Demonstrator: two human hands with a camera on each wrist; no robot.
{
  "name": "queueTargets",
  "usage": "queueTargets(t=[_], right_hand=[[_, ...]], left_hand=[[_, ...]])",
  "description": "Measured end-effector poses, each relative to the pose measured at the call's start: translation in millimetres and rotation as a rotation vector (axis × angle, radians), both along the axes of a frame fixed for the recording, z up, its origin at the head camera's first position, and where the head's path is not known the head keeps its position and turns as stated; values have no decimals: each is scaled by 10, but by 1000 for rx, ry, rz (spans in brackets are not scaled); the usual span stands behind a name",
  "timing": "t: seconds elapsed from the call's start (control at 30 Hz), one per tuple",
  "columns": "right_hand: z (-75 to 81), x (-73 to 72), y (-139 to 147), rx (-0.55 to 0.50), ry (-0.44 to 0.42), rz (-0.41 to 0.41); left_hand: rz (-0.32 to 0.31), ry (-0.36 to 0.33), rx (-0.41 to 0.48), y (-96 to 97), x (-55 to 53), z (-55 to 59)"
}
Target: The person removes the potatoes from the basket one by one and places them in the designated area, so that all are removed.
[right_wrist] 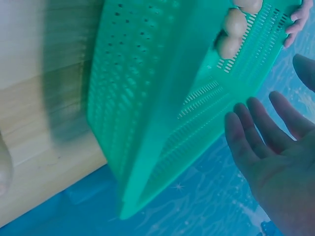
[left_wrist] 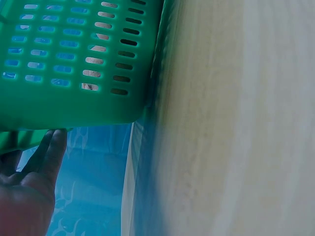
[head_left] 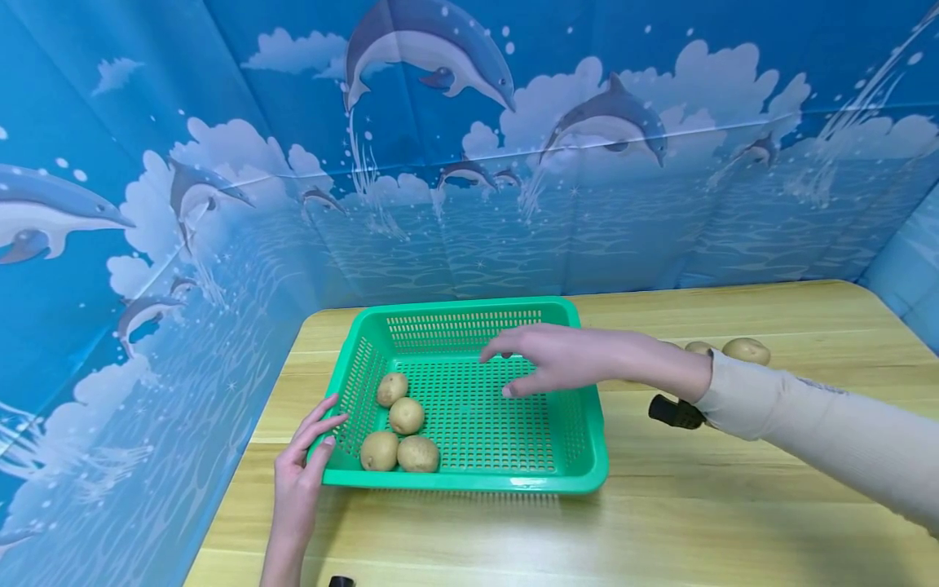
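A green plastic basket (head_left: 506, 483) with slotted walls stands on the table, several potatoes (head_left: 407, 417) grouped at its left side. My left hand (head_left: 299, 466) grips the basket's left rim near the front corner, fingers over the edge; the left wrist view shows its fingers (left_wrist: 55, 150) up against the rim. Over the basket's right half hovers my right hand (head_left: 552, 359), holding nothing. Its fingers (right_wrist: 268, 123) are spread and slightly bent in the right wrist view, close to the basket's wall.
On the wooden table (head_left: 704, 505), more potatoes (head_left: 746, 350) lie to the right of the basket, partly hidden behind my right forearm. A blue curtain (head_left: 469, 236) printed with dolphins closes off the back and left sides.
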State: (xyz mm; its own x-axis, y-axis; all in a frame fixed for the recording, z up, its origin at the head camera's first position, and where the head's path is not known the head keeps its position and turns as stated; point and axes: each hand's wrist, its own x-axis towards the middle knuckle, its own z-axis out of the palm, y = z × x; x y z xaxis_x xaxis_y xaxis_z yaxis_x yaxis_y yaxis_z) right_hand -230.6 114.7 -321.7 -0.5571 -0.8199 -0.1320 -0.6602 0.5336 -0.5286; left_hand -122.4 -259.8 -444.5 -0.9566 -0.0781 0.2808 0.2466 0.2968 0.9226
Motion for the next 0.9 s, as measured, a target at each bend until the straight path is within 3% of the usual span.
queueTargets(t=[0.17, 0.57, 0.9], right_hand=[[24, -87, -125, 31, -50, 32], [71, -300, -459, 28, -157, 23], [-69, -443, -724, 52, -178, 25]], left_hand=[[2, -10, -1, -3, 1, -4], [7, -16, -18, -17, 6, -14], [1, -5, -15, -7, -4, 4]])
